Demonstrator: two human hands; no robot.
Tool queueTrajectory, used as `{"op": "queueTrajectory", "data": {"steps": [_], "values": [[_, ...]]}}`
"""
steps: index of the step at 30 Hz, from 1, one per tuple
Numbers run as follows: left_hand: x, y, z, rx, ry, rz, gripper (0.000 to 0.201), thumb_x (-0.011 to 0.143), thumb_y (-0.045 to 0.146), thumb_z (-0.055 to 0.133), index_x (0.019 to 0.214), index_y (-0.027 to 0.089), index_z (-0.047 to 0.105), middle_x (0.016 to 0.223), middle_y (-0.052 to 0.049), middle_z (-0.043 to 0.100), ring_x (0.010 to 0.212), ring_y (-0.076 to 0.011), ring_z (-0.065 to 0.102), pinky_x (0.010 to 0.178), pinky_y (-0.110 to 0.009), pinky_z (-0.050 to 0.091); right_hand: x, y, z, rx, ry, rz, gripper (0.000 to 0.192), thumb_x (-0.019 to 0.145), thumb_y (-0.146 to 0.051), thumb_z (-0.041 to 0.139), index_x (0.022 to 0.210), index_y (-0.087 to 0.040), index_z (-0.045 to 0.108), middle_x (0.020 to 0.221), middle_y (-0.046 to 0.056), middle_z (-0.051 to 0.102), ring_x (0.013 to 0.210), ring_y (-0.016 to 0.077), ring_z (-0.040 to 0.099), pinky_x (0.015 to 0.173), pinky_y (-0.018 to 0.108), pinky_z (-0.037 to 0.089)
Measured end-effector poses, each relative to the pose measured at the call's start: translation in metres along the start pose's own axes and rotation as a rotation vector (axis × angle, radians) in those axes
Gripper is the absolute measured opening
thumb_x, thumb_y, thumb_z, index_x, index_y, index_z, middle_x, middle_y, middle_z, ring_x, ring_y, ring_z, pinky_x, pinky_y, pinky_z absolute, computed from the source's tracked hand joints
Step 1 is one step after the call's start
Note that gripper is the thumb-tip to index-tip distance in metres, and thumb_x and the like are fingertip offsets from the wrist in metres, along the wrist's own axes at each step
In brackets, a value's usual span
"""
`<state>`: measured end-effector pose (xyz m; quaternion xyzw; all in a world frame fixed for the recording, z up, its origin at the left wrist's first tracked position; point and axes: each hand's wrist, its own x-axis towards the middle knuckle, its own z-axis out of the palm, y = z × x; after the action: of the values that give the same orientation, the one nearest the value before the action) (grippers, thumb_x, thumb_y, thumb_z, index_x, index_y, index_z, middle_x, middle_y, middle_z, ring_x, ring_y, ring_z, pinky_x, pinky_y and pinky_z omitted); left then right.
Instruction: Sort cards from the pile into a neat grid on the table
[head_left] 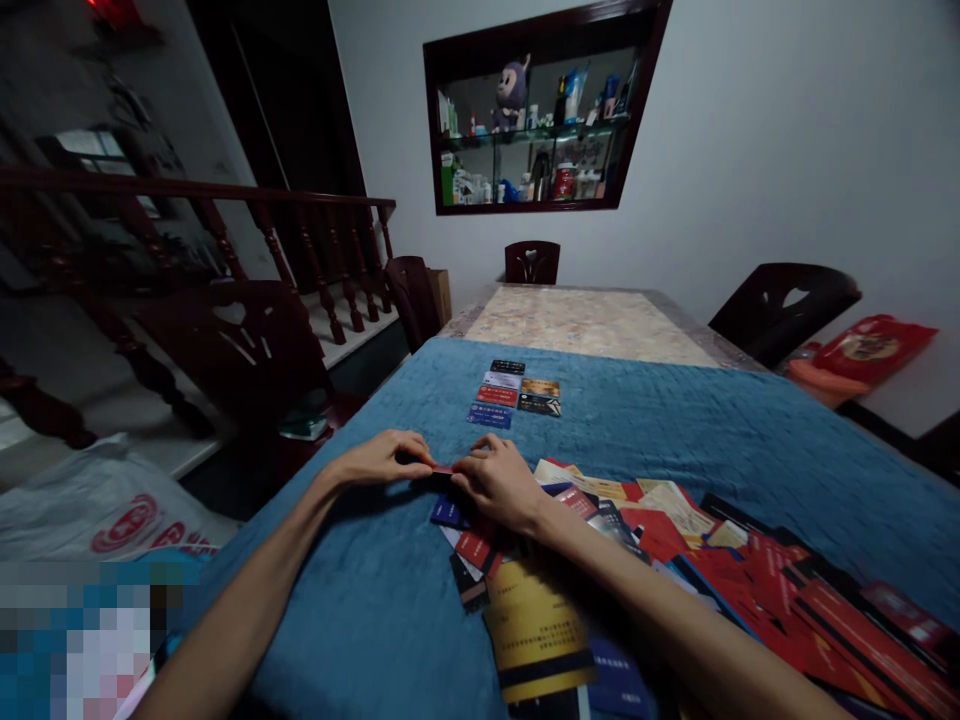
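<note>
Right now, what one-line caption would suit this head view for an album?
Both hands, left hand and right hand, pinch a red card over a blue cloth beside scattered cards.

Soft, matt blue plush cloth (pixel 675 430) spread over the table, polished marble-patterned tabletop (pixel 585 325) bared at twelve o'clock, glossy plastic cards (pixel 750 560) heaped at four o'clock, smooth gold card (pixel 536 625) faintly shining, dark lacquered wooden chairs (pixel 784 305), turned wooden banister (pixel 300 240) glossed

A dim room had a pale wall (pixel 750 150) with a dark-framed recessed shelf (pixel 540 110) of bottles and a plush toy. Dark wooden chairs (pixel 784 305) surrounded a long table (pixel 585 320). At left ran a red-brown stair railing (pixel 225 200).
</note>
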<state>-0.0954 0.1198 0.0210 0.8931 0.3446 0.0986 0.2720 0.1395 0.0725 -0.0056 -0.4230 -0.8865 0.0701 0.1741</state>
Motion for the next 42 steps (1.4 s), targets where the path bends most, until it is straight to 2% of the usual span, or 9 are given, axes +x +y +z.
{"op": "queueTrajectory", "data": {"steps": [5,13,17,25,30,34,42], "values": [[0.001,-0.005,0.002,-0.083,0.048,-0.042,0.04,0.09,0.048,0.054,0.087,0.014,0.074,0.091,-0.007,0.07,0.087,-0.018,0.062,0.08,-0.026,0.047,0.002,0.009,0.005,0.03,0.025,0.074,0.025,0.097,-0.023,0.05,0.112,-0.021,0.069,0.104,0.008,0.071,0.108,0.0223,0.052,0.087,0.034,0.038],[0.007,-0.004,0.008,-0.14,0.193,-0.141,0.048,0.085,0.056,0.055,0.066,0.013,0.066,0.062,-0.003,0.058,0.067,-0.0147,0.054,0.06,-0.022,0.043,0.002,0.016,0.006,0.044,0.025,0.185,0.025,0.095,-0.017,0.047,0.102,-0.02,0.071,0.098,0.008,0.07,0.101,0.0218,0.054,0.083,0.03,0.042],[0.009,-0.005,0.009,-0.14,0.202,-0.147,0.049,0.086,0.054,0.054,0.061,0.013,0.062,0.059,-0.001,0.053,0.063,-0.0126,0.049,0.056,-0.021,0.039,0.001,0.017,0.007,0.025,0.027,0.201,0.023,0.094,-0.017,0.048,0.095,-0.019,0.071,0.095,0.009,0.07,0.1,0.0219,0.055,0.081,0.029,0.041],[0.01,-0.006,0.01,-0.115,0.203,-0.146,0.049,0.087,0.052,0.051,0.057,0.013,0.056,0.061,0.0,0.052,0.06,-0.0106,0.044,0.057,-0.021,0.036,0.001,0.015,0.004,0.007,0.021,0.225,0.021,0.093,-0.017,0.05,0.094,-0.02,0.071,0.096,0.008,0.07,0.101,0.0222,0.055,0.08,0.03,0.04],[0.01,-0.005,0.01,-0.111,0.238,-0.133,0.043,0.087,0.047,0.053,0.065,0.013,0.065,0.066,-0.003,0.061,0.065,-0.013,0.052,0.061,-0.022,0.041,0.002,0.015,0.003,0.019,0.079,0.227,0.023,0.093,-0.017,0.048,0.097,-0.02,0.07,0.098,0.008,0.071,0.102,0.0233,0.055,0.082,0.031,0.04],[0.011,-0.006,0.011,-0.112,0.283,-0.096,0.033,0.085,0.042,0.057,0.077,0.014,0.072,0.078,-0.005,0.071,0.075,-0.0163,0.061,0.072,-0.025,0.046,0.003,0.014,0.001,0.005,0.16,0.218,0.025,0.093,-0.016,0.046,0.103,-0.02,0.068,0.102,0.008,0.07,0.104,0.0234,0.054,0.083,0.032,0.039],[0.014,-0.009,0.014,-0.082,0.344,-0.12,0.028,0.083,0.035,0.06,0.092,0.014,0.075,0.093,-0.007,0.075,0.087,-0.0199,0.066,0.08,-0.027,0.049,0.018,0.01,-0.016,-0.104,0.232,0.15,0.027,0.1,-0.023,0.04,0.109,-0.021,0.065,0.105,0.009,0.07,0.104,0.0246,0.051,0.084,0.036,0.034]]}}
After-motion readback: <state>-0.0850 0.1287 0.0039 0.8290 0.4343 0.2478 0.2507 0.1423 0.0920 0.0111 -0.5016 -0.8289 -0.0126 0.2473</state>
